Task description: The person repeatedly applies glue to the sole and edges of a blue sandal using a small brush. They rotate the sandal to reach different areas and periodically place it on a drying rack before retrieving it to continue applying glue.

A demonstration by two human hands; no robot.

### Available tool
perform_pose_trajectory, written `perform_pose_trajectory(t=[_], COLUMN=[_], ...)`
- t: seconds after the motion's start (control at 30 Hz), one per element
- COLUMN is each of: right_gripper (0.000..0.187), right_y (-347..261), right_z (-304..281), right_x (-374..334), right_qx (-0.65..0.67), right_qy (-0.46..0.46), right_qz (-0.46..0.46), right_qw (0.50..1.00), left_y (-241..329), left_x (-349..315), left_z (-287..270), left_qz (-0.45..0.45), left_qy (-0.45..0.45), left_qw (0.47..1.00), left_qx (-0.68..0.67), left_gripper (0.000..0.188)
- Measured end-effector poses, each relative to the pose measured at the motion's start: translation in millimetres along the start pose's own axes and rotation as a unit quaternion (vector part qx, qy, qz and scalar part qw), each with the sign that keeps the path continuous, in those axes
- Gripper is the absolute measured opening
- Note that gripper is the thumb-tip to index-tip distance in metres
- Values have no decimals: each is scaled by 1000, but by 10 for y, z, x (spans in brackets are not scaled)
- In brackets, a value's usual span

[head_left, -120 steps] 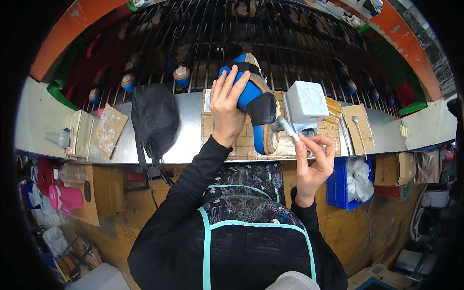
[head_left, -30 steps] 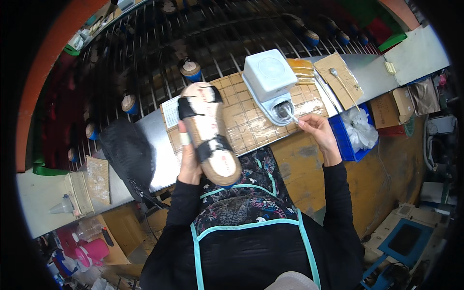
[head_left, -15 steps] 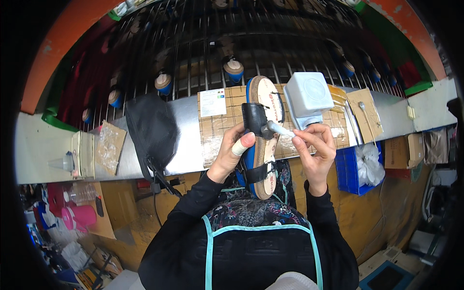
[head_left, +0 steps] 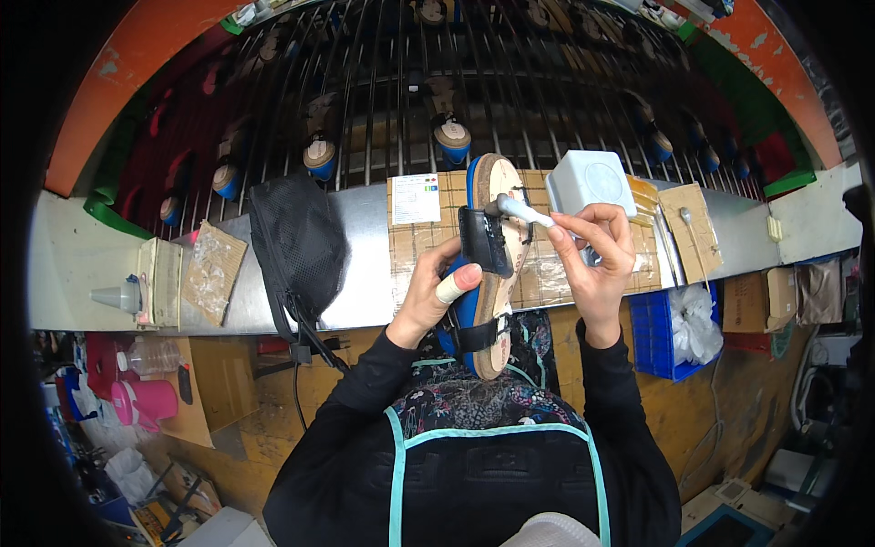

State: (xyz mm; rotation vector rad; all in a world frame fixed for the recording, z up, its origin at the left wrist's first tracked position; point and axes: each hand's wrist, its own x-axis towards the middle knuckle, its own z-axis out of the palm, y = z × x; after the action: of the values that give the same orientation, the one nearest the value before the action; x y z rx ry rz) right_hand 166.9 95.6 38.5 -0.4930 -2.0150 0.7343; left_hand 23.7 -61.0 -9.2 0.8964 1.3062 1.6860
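The left hand [head_left: 436,296] is wrapped around the middle of a blue-soled sandal with a tan cork-look footbed and black straps [head_left: 488,264], holding it up over the near edge of the bench with the toe pointing away. The right hand [head_left: 592,251] pinches a small white brush [head_left: 524,211] with its tip at the front strap. I'd guess the sandal is light and a bit bendy, with floppy straps, so the sole's waist is the spot to grip. The steel bench with taped cardboard pads [head_left: 365,273] is cluttered: white square tub [head_left: 591,182] on the right, black mesh bag [head_left: 296,242] on the left, wire rack with more shoes [head_left: 383,91] behind.
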Motion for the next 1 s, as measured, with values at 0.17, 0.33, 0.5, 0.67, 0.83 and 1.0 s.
perform_pose_trajectory(t=[0.17, 0.33, 0.5, 0.67, 0.83, 1.0], right_gripper=[19, 21, 15, 13, 14, 15], right_y=[52, 50, 77, 2, -141, -199], right_z=[-108, -255, -256, -77, -54, 13], right_x=[17, 34, 0, -376, -601, -552], right_qx=[-14, -67, 8, 41, 134, 65], right_qy=[-60, -84, -26, 9, -24, 17], right_qz=[-37, -111, -34, 101, 147, 127], right_qw=[997, 988, 999, 994, 980, 990], left_y=[-13, -20, 11, 38, 4, -29], left_x=[12, 84, 125, 90, 85, 54], left_z=[-33, -21, 81, 205, 230, 226], left_qz=[-38, -71, -105, -98, -90, -78], left_qy=[-3, -17, -30, 30, 76, 75], left_qw=[999, 994, 974, 970, 973, 983], left_qx=[-39, -78, -200, -220, -200, -150], left_gripper=[71, 73, 75, 71, 68, 68])
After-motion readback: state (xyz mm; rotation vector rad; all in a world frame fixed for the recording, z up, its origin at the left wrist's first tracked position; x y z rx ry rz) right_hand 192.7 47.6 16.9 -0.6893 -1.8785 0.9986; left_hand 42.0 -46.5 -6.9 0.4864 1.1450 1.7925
